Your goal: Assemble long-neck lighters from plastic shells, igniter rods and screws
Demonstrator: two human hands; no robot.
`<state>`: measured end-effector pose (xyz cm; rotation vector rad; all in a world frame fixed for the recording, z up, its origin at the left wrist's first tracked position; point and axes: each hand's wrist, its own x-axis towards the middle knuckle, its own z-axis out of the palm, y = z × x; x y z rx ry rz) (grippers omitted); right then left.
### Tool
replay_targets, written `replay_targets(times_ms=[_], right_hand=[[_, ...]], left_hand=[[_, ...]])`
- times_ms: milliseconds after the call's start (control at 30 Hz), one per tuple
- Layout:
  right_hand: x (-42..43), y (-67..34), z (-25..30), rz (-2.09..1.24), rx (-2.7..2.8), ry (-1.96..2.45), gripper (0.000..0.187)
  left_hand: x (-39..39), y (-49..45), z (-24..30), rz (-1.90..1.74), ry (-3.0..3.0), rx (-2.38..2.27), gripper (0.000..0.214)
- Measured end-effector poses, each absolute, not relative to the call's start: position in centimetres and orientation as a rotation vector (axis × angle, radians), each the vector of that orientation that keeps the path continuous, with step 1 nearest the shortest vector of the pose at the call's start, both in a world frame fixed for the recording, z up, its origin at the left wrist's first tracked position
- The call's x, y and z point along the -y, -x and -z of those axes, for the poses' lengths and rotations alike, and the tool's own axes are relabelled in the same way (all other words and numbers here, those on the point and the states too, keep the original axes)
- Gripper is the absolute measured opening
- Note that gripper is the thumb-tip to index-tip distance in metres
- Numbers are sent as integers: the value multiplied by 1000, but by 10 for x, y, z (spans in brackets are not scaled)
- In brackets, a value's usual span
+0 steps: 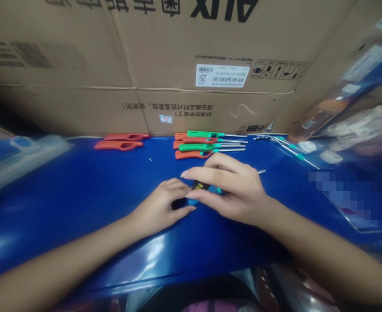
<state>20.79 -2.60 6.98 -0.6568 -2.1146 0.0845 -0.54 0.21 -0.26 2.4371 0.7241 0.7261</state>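
Note:
My right hand (233, 186) is closed around a long-necked lighter (200, 185). Its blue body carries a dark patch with yellow marks, and a metal tip shows beyond my knuckles; my fingers cover most of the rest. At the left end of this lighter is my left hand (165, 203), fingers curled and thumb stretched toward it. I cannot tell how firmly the left fingers grip it. Just behind my hands lies a stack of green and orange long-necked lighters (195, 147) with their metal necks pointing right.
Two orange lighter bodies (119, 145) without metal necks lie at the back left. A large cardboard box (165, 69) walls off the back of the blue table (64, 203). At right are loose metal necks (295, 151), a bottle (317, 115) and a phone-like slab (347, 203).

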Motion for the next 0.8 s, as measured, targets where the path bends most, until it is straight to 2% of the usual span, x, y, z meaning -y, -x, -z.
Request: replay_targets(times_ms=[200,500,633,800], right_hand=[[29,-212,-77,-562,2235,501,40],[12,-204,-71,-217,2051,686,18],[7,-208,-72,-300,1989,739,20],[-2,-245,-83,-532,1625,863,25]], left_hand=[[-2,5,4,-728,-2437,-706,22],[-1,1,4,-739,-2513,-740,23],[-1,1,1,-718,-2557,-744,30],[0,6,-9,-601,-2578,-806,34]])
